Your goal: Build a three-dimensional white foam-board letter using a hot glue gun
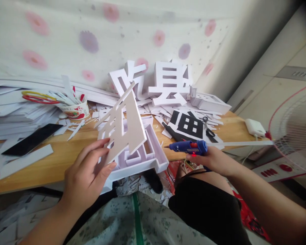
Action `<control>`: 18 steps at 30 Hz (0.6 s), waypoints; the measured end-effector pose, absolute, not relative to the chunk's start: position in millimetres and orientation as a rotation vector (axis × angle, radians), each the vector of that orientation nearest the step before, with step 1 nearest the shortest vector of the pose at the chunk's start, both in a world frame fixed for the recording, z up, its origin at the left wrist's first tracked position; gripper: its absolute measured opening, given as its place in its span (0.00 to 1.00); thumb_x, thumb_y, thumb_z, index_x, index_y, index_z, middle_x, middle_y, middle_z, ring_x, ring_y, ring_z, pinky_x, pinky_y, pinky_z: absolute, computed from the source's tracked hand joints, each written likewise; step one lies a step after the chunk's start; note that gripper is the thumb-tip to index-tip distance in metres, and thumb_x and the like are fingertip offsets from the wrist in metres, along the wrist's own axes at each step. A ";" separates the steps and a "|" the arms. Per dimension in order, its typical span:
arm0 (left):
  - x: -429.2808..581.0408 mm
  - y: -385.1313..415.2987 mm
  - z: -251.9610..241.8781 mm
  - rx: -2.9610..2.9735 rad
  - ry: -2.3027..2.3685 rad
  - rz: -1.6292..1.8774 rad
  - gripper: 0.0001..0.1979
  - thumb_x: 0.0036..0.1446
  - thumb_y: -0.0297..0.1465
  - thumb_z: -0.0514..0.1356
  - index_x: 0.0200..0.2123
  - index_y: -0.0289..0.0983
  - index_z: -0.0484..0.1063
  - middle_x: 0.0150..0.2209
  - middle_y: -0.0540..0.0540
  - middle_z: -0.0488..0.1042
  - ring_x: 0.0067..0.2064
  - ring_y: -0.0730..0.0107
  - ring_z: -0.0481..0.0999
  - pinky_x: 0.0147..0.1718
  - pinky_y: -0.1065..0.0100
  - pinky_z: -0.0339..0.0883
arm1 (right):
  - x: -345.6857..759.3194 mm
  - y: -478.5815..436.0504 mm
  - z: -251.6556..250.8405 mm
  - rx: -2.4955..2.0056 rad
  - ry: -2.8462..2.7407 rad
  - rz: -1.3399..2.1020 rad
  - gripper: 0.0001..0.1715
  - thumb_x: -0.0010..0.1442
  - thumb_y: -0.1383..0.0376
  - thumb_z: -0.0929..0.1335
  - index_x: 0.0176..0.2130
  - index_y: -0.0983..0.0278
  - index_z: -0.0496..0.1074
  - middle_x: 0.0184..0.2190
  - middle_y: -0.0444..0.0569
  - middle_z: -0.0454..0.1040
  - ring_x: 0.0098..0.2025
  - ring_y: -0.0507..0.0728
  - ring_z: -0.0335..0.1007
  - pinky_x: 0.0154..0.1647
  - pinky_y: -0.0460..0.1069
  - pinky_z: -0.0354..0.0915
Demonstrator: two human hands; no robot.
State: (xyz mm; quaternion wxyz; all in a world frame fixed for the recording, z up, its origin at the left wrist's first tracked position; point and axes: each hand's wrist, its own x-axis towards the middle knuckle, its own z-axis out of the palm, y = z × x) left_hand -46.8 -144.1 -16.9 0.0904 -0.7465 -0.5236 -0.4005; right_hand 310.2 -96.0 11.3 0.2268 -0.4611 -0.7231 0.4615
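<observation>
My left hand [88, 172] grips the lower left edge of a flat white cut-out panel [132, 126], thumb in front and fingers behind or at its openings. The panel is tilted up over a white walled letter frame [159, 153], which lies at the table's front edge and overhangs it. In my right hand [214, 160] is a blue glue gun [187, 147], its nozzle pointing left towards the frame, a small red light on it. A long pale glue stick [247, 143] sticks out of its rear. Nozzle and frame look close, with no contact that I can make out.
Finished white letters [169, 81] stand at the back. Black cut-outs [190, 126] and scissors [209, 127] lie right of centre. A paper cup [76, 110] of strips, a black phone [32, 139] and stacked white sheets are at left. A fan [295, 129] and white adapter [255, 128] are at right.
</observation>
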 end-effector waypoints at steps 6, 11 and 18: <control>-54.0 -141.9 -22.9 -2.214 -1.512 -1.146 0.12 0.60 0.35 0.56 0.46 0.41 0.68 0.56 0.44 0.70 0.54 0.60 0.72 0.53 0.67 0.62 | 286.0 -43.8 -1.3 -1.434 -1.787 1.099 0.21 0.56 0.51 0.70 0.43 0.62 0.77 0.19 0.41 0.66 0.20 0.51 0.59 0.18 0.45 0.57; -57.4 -143.5 -27.8 -2.199 -1.561 -1.161 0.13 0.58 0.35 0.57 0.47 0.42 0.69 0.56 0.46 0.70 0.54 0.61 0.72 0.51 0.67 0.63 | 263.1 1.6 -10.6 -1.394 -1.779 0.999 0.16 0.53 0.55 0.70 0.37 0.64 0.76 0.24 0.44 0.71 0.23 0.51 0.63 0.24 0.46 0.61; -66.4 -141.9 -37.6 -2.168 -1.601 -1.196 0.14 0.56 0.37 0.57 0.46 0.45 0.71 0.57 0.47 0.71 0.52 0.57 0.74 0.45 0.62 0.68 | 258.8 25.1 -21.4 -1.435 -1.808 0.921 0.14 0.51 0.55 0.70 0.32 0.64 0.76 0.25 0.45 0.73 0.28 0.54 0.67 0.31 0.48 0.63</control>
